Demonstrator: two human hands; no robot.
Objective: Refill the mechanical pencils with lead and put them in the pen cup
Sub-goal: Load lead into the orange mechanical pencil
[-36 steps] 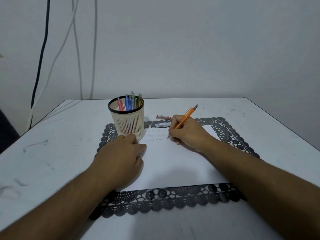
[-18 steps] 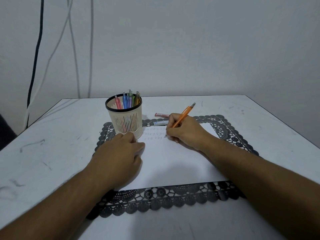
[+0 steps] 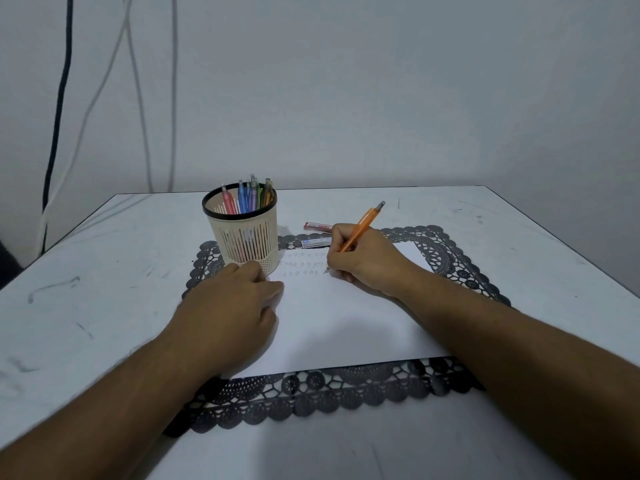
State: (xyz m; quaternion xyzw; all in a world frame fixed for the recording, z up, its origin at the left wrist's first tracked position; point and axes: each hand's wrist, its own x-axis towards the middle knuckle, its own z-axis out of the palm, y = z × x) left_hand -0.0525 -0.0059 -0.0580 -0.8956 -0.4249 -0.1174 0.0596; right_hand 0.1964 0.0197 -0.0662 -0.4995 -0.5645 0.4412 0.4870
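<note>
My right hand grips an orange mechanical pencil in a writing hold, its tip touching a white sheet of paper next to rows of small pencil marks. My left hand rests on the paper's left part, fingers loosely curled, holding nothing. Just beyond it stands a cream pen cup with a black rim, with several coloured pencils upright inside. A red lead case and a blue-and-white lead case lie behind the paper, left of my right hand.
A black lace placemat lies under the paper on a white scuffed table. Cables hang down the wall at the back left. The table's edges run close on the left and right.
The view has shifted slightly. My right hand with the orange pencil has moved a little left across the paper. My left hand stays in place.
</note>
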